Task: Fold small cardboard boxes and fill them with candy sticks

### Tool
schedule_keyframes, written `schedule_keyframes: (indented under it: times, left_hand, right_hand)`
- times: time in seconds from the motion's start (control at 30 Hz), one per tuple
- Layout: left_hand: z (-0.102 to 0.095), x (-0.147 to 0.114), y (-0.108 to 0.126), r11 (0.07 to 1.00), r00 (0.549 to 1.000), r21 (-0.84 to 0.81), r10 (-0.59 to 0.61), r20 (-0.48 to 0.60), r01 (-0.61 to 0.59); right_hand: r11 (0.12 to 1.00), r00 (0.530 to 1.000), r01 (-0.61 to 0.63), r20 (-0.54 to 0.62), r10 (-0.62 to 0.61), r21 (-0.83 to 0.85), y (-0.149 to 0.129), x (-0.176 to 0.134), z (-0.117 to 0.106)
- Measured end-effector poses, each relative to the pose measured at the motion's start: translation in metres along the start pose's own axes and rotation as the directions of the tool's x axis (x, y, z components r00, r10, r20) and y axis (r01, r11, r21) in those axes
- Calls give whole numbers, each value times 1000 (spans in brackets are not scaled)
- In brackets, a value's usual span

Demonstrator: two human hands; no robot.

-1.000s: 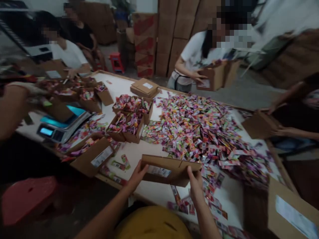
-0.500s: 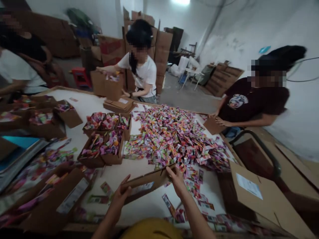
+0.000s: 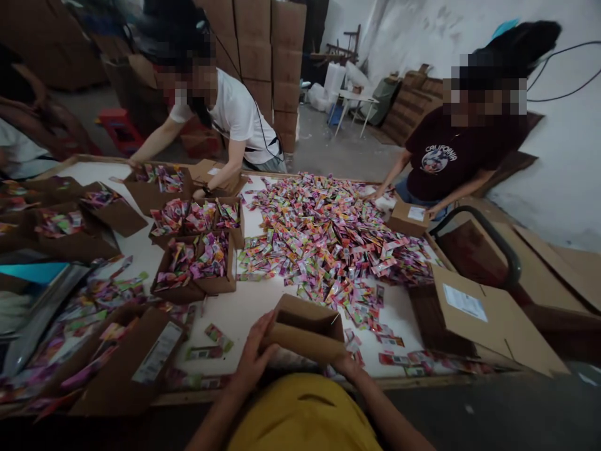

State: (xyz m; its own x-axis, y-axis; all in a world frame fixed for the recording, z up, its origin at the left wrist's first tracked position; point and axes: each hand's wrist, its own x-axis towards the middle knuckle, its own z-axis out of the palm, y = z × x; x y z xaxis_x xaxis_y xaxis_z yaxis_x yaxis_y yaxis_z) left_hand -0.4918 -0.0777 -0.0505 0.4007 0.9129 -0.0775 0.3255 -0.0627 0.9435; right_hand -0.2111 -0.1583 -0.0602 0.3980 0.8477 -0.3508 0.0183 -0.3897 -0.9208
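Cardboard box (image 3: 305, 342), open-topped, held at the near side of the table (image 3: 241, 304).
Left hand (image 3: 253, 351): partly curled, gripping the box at its left end. Right hand (image 3: 346, 366): grasping the near right corner; finger spread cannot be told. Box position: between both hands, nearer than the packet pile (image 3: 323, 238). Legible writing: "CALIFORNIA" on the dark shirt (image 3: 462, 150), far right. White label (image 3: 464, 302) on the near-right carton (image 3: 500, 322): print unreadable.

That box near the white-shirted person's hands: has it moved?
Yes, left: the box was right of the flat boxes first; now it's left of them.
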Motion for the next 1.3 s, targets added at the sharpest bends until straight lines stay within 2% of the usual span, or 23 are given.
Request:
schedule_keyframes:
  times: [0.07, 0.13, 0.23, 0.37, 0.47, 0.57, 0.63, 0.7, 0.77, 0.87, 0.93, 0.97, 1.03, 1.1, 1.13, 1.17, 1.23, 1.3]
  left_hand:
    - [-2, -5, -10, 983, 982, -58, -179, -56, 176]
    - [-3, -10, -19, 973, 977, -101, -210, -32, 206]
    - [0, -12, -20, 981, 990, -145, -135, -40, 128]
    - [12, -7, -8, 995, 989, -73, -79, -127, 70]
    - [14, -5, -1, 993, 979, 55, 112, -172, -104]
    - [7, -9, 2, 900, 938, 281, 348, -8, -332]
    - [-1, -11, -2, 839, 916, 378, 395, 71, -391]
    - [-12, -9, -14, 843, 931, 411, 361, 46, -347]
    - [-25, -5, -32, 880, 950, 377, 312, -3, -288]
    - [-43, -2, -55, 947, 968, 215, 250, -26, -239]
    - [-47, -2, -58, 977, 980, 86, 197, -31, -194]
    - [-45, -3, -55, 988, 986, 31, 155, -56, -154]
    - [-36, -2, -44, 997, 983, -61, 27, -181, -39]
    - [-22, 1, -32, 990, 932, -111, -116, -343, 82]
    - [-15, 4, -28, 986, 895, -115, -155, -419, 117]
    - [-10, 6, -25, 987, 859, -97, -160, -486, 129]
    - [-3, 12, -25, 994, 809, 0, -88, -581, 108]
    - [0, 16, -29, 987, 787, 133, 7, -617, 95]
  right_hand:
    - [992, 997, -51, 62, 44, 116, -9, -2, -11]
    - [957, 989, -126, 109, 101, 261, -25, 2, -21]
    - [942, 984, -158, 123, 127, 295, -50, 15, -22]
    - [945, 976, -168, 179, 121, 280, -67, 31, -4]
    - [929, 968, -203, 205, 144, 308, -67, 39, 1]
    - [960, 972, -164, 204, 118, 228, -61, 42, 1]
    - [973, 965, -143, 244, 96, 182, -58, 41, 5]
    - [983, 948, -110, 313, 60, 146, -57, 40, 13]
    - [994, 923, -67, 383, 29, 85, -59, 42, 24]
    - [997, 861, -80, 502, 73, -9, -61, 53, 44]
    - [987, 857, -52, 500, 123, -153, -59, 61, 57]
    - [965, 883, 14, 456, 112, -264, -57, 63, 64]
    - [860, 933, 173, 360, 14, -480, -52, 66, 74]
    - [762, 938, 267, 339, -66, -590, -50, 68, 77]
    - [742, 934, 282, 351, -67, -609, -52, 68, 76]
    - [737, 930, 290, 363, -64, -611, -55, 69, 73]
    - [736, 909, 354, 399, -124, -577, -65, 70, 63]
    - [711, 844, 496, 469, -259, -499, -75, 66, 57]
